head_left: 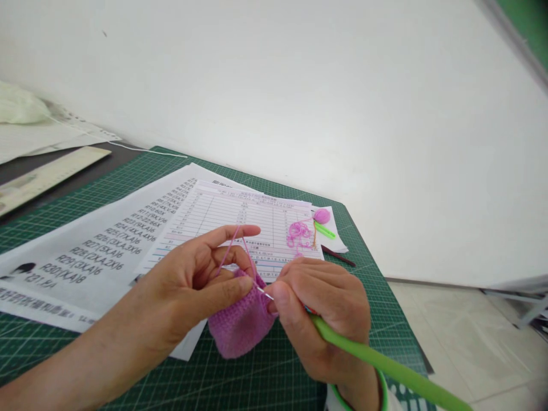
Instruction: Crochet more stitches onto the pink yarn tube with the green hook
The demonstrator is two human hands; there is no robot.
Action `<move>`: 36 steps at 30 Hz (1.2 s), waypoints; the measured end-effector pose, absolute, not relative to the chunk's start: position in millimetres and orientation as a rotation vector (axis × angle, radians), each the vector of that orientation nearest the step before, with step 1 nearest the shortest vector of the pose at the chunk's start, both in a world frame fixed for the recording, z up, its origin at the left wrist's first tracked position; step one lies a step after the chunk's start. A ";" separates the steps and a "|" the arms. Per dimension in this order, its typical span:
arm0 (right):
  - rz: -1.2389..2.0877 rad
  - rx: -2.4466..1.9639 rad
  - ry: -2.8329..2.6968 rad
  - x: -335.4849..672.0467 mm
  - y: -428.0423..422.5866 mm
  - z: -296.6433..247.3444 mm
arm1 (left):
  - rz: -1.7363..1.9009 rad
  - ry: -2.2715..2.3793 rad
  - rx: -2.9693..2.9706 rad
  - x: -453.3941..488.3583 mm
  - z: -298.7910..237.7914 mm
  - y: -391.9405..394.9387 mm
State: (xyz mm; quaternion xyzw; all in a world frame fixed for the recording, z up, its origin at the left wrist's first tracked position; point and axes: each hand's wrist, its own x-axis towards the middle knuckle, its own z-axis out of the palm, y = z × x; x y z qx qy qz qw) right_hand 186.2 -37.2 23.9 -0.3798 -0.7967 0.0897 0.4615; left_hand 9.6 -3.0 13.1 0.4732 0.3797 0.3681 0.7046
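My left hand (194,285) pinches a pink crocheted piece (240,328) between thumb and fingers, with the pink yarn (233,242) running over the raised index finger. My right hand (327,317) is closed around a crochet hook with a green handle (385,365); its metal tip (264,292) pokes into the top edge of the pink piece. Both hands hover just above a green cutting mat (265,377).
Printed paper sheets (128,228) lie on the mat under and behind my hands. A loose tangle of pink yarn (298,233), a small pink ball (322,216), a green tool (325,230) and a dark stick (338,256) sit at the back right. A white wall rises behind.
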 end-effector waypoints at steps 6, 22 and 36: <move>0.311 -0.925 -1.914 186.8 -38.4 24.2 | 0.788 0.790 1.047 5.4 8.5 -2.8; 0.057 -0.908 -1.843 182.3 -36.1 16.8 | 0.631 0.773 0.982 2.5 10.8 -7.3; 0.130 -1.028 -1.738 173.5 -37.6 18.0 | 0.579 0.731 0.895 7.8 13.4 -9.5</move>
